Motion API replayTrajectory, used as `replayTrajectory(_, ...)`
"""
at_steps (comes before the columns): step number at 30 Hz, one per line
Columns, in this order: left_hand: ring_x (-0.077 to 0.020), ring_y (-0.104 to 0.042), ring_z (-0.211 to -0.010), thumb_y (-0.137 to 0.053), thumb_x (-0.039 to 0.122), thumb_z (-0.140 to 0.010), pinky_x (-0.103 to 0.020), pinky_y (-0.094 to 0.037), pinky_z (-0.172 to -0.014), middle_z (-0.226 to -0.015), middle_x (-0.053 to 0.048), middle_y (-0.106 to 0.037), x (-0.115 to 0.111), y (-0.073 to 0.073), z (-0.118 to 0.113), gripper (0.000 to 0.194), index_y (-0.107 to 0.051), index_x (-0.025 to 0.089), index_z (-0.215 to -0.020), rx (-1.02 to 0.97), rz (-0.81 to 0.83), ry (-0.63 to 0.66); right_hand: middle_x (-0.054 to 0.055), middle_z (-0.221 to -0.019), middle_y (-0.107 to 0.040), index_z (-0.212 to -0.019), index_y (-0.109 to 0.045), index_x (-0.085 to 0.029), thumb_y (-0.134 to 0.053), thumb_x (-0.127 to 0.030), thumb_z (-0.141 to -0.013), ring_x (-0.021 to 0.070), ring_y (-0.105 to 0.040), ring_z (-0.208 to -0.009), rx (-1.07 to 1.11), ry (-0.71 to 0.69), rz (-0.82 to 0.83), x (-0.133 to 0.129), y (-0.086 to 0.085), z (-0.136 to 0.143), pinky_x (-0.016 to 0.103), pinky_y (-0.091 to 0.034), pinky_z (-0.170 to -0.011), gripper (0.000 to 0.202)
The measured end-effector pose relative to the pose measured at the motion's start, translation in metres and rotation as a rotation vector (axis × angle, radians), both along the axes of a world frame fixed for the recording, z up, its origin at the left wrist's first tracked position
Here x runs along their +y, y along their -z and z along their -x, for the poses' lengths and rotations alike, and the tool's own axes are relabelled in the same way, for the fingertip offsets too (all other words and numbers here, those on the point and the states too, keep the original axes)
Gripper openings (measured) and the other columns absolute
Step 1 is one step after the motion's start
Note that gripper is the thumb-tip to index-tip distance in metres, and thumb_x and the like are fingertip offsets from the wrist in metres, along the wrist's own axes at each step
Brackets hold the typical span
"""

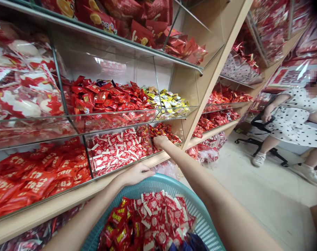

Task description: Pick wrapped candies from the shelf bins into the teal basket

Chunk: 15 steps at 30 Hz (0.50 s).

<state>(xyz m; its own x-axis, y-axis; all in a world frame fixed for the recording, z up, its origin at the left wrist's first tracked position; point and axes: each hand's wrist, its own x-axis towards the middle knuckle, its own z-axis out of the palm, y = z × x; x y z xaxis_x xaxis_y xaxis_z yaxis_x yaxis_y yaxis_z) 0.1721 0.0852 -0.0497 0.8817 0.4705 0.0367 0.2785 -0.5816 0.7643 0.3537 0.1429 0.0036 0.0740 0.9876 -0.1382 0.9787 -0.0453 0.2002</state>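
A teal plastic basket [205, 218] filled with wrapped candies is below me. My left hand [136, 173] is at its far rim, with the fingers curled against the edge. Red-and-white wrapped candies [158, 209] fill much of the basket, with red packets with yellow lettering [120, 218] on the left and dark blue wrappers [191, 243] near the bottom. My right hand [160, 142] reaches to the low front of a small bin of red wrapped candies [166, 131]. Its fingers are curled and partly hidden, so what they hold cannot be made out.
Left of that bin lie red-and-white candies [119, 148] and larger red packets [40, 170]. Glass dividers and wooden shelf edges [24, 225] frame the bins. At the right, a person in a dotted dress [291, 118] sits by a wheeled chair base [274, 157].
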Motion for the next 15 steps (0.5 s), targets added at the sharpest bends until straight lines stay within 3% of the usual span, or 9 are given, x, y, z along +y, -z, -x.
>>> replayTrajectory(9, -0.0095, -0.036, -0.055, -0.04, 0.048, -0.082, -0.02, -0.029, -0.051, -0.057, 0.002, -0.045, 0.001, 0.002, 0.0, 0.046, -0.06, 0.011, -0.064, -0.004, -0.015, 0.004, 0.018, -0.111, -0.06, -0.112, -0.058, -0.01, -0.055, -0.006, -0.07, 0.0273, -0.057, -0.102, -0.005, -0.028, 0.128, 0.013, -0.007, -0.007, 0.035, -0.048, -0.081, 0.043)
replayTrajectory(15, -0.01, -0.036, -0.055, -0.039, 0.048, -0.083, -0.02, -0.029, -0.051, -0.057, 0.001, -0.046, 0.001, 0.002, -0.001, 0.047, -0.06, 0.011, -0.064, -0.014, -0.035, 0.012, 0.021, -0.106, -0.061, -0.11, -0.059, -0.007, -0.057, -0.003, -0.065, 0.0308, -0.055, -0.104, -0.011, 0.018, 0.123, 0.017, -0.001, 0.0, 0.041, -0.047, -0.082, 0.045)
